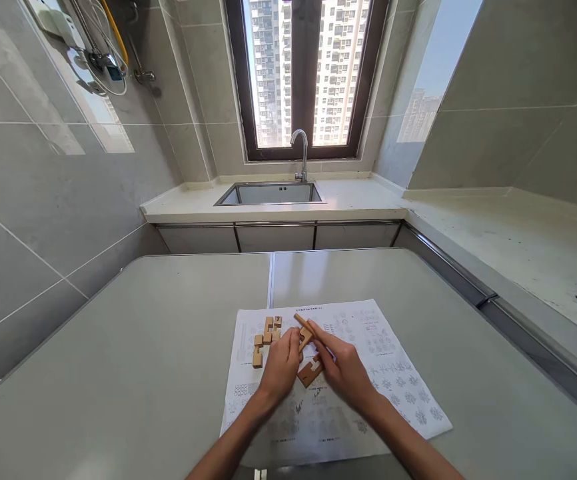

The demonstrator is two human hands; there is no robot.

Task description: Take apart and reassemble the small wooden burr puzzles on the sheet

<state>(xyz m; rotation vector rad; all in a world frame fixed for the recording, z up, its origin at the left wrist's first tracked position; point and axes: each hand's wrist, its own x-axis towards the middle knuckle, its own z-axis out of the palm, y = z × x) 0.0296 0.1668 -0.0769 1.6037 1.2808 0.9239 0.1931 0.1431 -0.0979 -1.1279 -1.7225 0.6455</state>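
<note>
Wooden puzzle pieces lie loose in a small cluster on the left half of a printed instruction sheet, pale blocks touching or just beside one another, one short block a little apart at the near-left. Sheet sits flat on a grey desk, near its front edge, covered in small diagrams. Left hand comes in just right of the cluster, fingers curled and drawn together, tips pinching a slim wooden bar held tilted above the sheet. Below the bar, between the two hands, a darker notched piece rests against the right hand's thumb side; cannot tell whether it is gripped or just lying on the paper. Right hand meets the left at the bar, index finger stretched along it, thumb closing from below, other fingers folded. Beyond the desk: steel sink with a curved faucet under a dark-framed window; pale counter runs along the right wall.
</note>
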